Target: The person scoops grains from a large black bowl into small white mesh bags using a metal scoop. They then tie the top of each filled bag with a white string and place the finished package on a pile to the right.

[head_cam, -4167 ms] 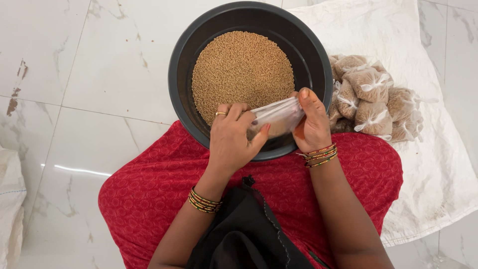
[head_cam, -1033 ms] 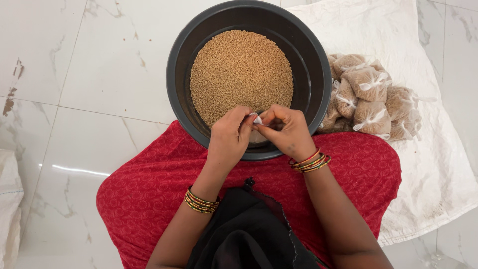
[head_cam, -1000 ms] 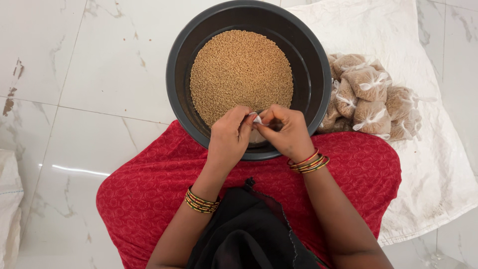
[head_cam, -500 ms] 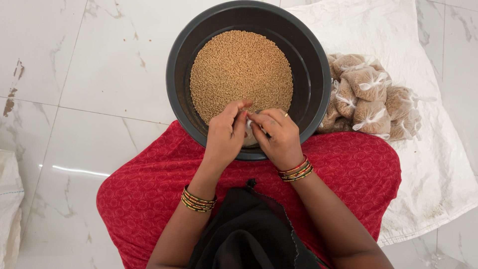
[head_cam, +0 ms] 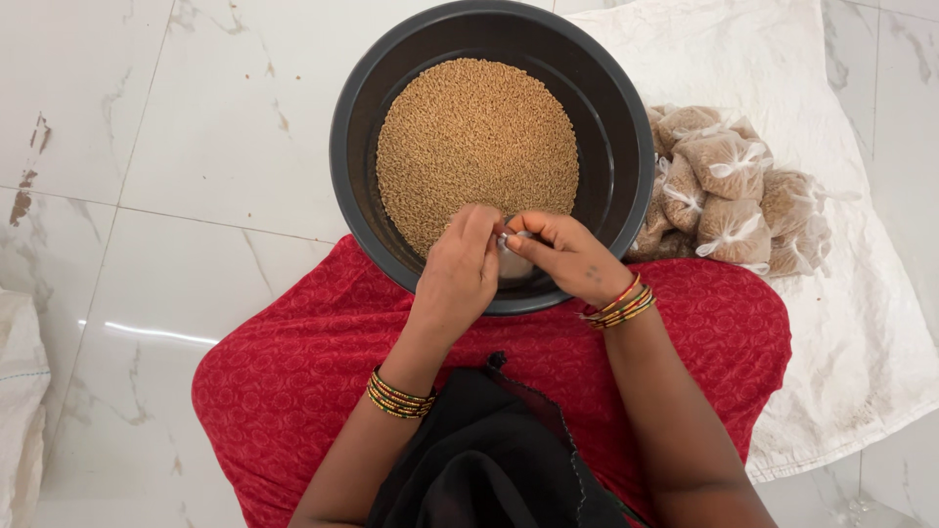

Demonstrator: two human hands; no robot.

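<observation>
I have one view only, from the head camera, looking almost straight down and close over the black basin, which fills the top centre of frame. Below the basin is the lap in red cloth; right of it, the white sheet.

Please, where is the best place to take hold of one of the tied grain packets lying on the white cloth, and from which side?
Probably at the knotted neck, from above. Each tied packet lies on the white cloth with its white twisted top showing, a narrow part that fingers can pinch. The filled body is round and crowded against its neighbours and the black basin.
</observation>
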